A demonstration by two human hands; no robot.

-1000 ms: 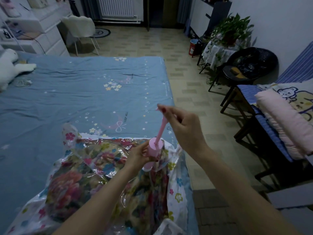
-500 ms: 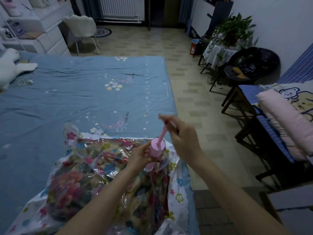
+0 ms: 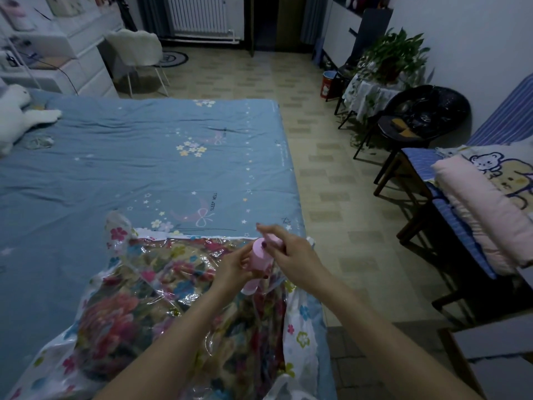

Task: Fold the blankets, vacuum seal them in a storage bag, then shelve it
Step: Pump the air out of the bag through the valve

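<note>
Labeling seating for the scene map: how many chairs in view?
2. A white fluffy chair stands at the white desk, far left; a black round chair stands by the plant table on the right. Others may be out of frame.

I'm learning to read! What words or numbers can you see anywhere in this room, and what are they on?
"SLEEP WELL": printed sideways on the blue bedsheet, beside a moon and a bow.
More small print runs along the sheet's right edge: too small to read.
The red bucket carries a picture label: no words readable.
No numbers show.
</note>
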